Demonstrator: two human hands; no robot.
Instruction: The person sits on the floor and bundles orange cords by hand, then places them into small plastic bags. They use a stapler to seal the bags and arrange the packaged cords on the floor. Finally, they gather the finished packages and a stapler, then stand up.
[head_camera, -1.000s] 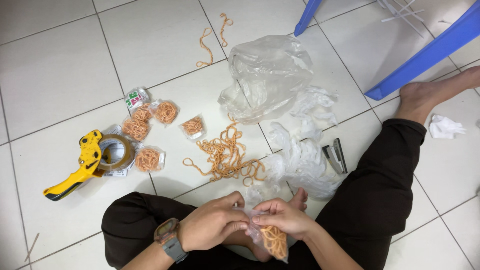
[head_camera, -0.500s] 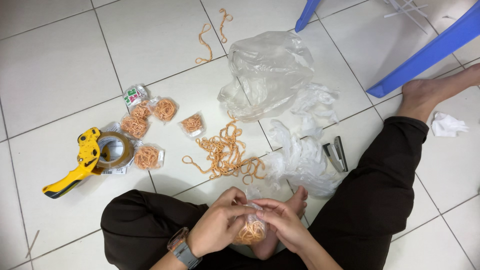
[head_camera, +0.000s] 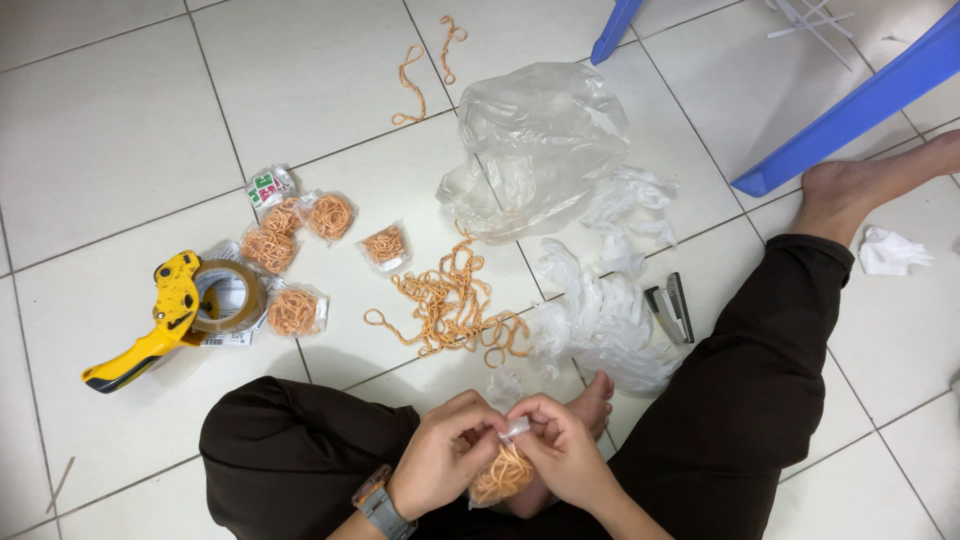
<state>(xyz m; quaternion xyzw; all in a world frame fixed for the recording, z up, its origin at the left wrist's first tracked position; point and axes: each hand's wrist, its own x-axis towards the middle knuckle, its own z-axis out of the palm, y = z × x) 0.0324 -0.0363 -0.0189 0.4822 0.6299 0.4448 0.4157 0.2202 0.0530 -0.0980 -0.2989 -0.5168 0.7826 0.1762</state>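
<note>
Together, the left hand (head_camera: 445, 462) and right hand (head_camera: 560, 450) are pinching the crinkled neck of a small clear bag (head_camera: 503, 472) bulging with orange rubber bands; beyond that pinch, loose tangled bands (head_camera: 450, 305) are sprawling on glossy tile.

The floor (head_camera: 120, 120) was of pale square tiles with dark grout lines. On it at the left lay a yellow tape dispenser (head_camera: 175, 320) holding a brown roll. Just beside it, to the right, sat small clear packets of orange rubber bands (head_camera: 300, 250), five or so. Near the middle a loose heap of orange rubber bands (head_camera: 450, 305) was spread out, and two short strings of bands (head_camera: 425, 65) lay far off. A big clear plastic bag (head_camera: 535, 145) stood crumpled beyond the heap (smaller white bags (head_camera: 600, 320) trailed from it towards the near right). A stapler (head_camera: 672, 308) lay just right of those, and a crumpled white scrap (head_camera: 890, 250) at the far right.
</note>
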